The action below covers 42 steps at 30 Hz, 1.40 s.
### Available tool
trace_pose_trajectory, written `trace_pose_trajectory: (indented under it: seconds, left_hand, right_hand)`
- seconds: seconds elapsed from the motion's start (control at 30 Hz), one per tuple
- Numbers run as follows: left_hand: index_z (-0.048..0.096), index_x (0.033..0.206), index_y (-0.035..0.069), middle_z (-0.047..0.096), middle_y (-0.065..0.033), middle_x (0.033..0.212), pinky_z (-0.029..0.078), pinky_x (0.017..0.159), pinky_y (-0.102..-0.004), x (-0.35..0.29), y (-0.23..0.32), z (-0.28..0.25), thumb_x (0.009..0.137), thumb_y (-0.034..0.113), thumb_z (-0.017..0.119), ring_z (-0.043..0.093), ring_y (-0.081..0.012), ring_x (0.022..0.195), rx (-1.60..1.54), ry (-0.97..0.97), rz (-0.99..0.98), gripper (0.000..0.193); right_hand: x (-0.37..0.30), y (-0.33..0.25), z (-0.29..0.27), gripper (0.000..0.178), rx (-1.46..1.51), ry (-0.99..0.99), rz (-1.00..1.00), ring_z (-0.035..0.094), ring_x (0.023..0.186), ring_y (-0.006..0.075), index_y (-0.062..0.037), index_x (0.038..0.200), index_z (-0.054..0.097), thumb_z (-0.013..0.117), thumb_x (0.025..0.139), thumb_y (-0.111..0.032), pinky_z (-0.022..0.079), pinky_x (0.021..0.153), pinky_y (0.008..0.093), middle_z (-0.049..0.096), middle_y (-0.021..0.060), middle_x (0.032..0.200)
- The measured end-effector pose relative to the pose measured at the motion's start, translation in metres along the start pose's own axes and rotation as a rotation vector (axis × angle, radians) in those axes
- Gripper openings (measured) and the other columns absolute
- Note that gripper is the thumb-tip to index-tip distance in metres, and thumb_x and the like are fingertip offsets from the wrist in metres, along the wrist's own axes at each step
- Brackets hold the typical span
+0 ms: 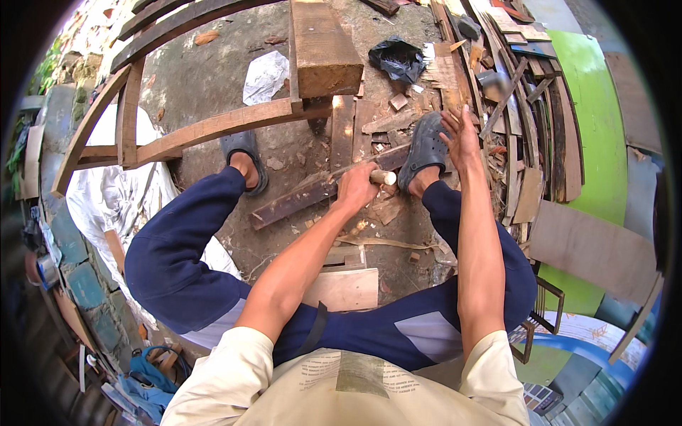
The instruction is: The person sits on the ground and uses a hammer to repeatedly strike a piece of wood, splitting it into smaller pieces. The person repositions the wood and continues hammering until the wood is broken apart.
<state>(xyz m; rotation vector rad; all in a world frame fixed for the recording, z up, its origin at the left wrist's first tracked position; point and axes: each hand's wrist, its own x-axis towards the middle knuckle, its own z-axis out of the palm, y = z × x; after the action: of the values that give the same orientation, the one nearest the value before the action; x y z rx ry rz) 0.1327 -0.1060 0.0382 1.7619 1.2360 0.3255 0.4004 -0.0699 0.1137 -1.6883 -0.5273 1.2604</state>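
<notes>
My left hand is closed around a round, pale wooden handle, whose cut end sticks out to the right of the fist. Whatever is at its other end is hidden. Just beneath that hand a dark brown wooden beam lies slantwise on the ground between my feet. My right hand is raised above my right shoe, fingers apart and nothing in it. Ahead of both hands is a thick wooden block, beside a frame of wooden slats.
Stacked scrap boards line the right side, in front of a green panel. A black plastic bag and a crumpled white bag lie ahead. White sacking spreads at left. A short board sits close to me.
</notes>
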Motion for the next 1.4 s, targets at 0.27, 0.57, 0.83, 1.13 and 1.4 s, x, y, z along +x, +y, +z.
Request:
trace_pose_trajectory:
  seconds: [0.27,0.57,0.83,1.13,1.4]
  left_hand:
    - [0.072,0.110,0.014,0.073,-0.0168,0.104,0.054,0.087,-0.0441,0.004,-0.013,-0.012,0.077,0.015,0.077,0.070,-0.0370,0.100,-0.038,-0.068,0.034,0.034]
    - [0.071,0.110,0.011,0.073,-0.0170,0.104,0.054,0.083,-0.0437,0.001,-0.021,-0.011,0.078,0.013,0.076,0.070,-0.0355,0.099,-0.035,-0.091,0.021,0.032]
    - [0.062,0.126,0.001,0.071,-0.0140,0.116,0.054,0.088,-0.0337,-0.048,-0.125,-0.011,0.087,0.011,0.077,0.067,-0.0232,0.106,-0.572,0.149,0.016,0.043]
    - [0.072,0.109,0.005,0.073,-0.0081,0.107,0.053,0.087,-0.0296,-0.054,-0.058,-0.035,0.090,0.027,0.075,0.067,-0.0160,0.097,-0.591,0.063,-0.382,0.030]
    - [0.065,0.109,0.006,0.071,-0.0076,0.115,0.061,0.083,-0.0322,-0.081,-0.087,-0.062,0.092,0.023,0.067,0.066,-0.0207,0.110,-0.874,-0.068,-0.558,0.024]
  right_hand:
    - [-0.054,0.074,0.135,0.079,0.044,-0.274,-0.045,-0.004,0.156,0.0332,-0.0237,0.162,-0.008,0.028,0.103,-0.062,0.000,0.124,0.0539,-0.008,0.0113,0.170]
    - [-0.041,0.036,0.109,0.082,-0.037,-0.105,-0.224,-0.006,0.155,0.0322,-0.0157,0.161,-0.010,0.023,0.102,-0.062,-0.006,0.124,0.0519,-0.009,0.0156,0.168]
    - [-0.113,0.083,0.248,0.079,-0.272,-0.309,-0.328,0.012,0.154,0.0380,-0.0096,0.162,0.011,0.037,0.103,-0.055,0.009,0.125,0.0541,0.012,0.0201,0.167]
    - [-0.062,0.226,0.103,0.018,-0.100,0.541,0.045,0.059,0.060,0.0122,-0.0036,0.102,0.068,0.059,0.098,-0.018,0.051,0.056,0.0314,0.068,0.0035,0.082]
    - [-0.115,0.214,0.127,0.040,0.182,-0.100,0.550,0.063,0.089,0.0202,-0.0057,0.128,0.060,0.057,0.103,-0.037,0.058,0.068,0.0334,0.064,0.0076,0.112]
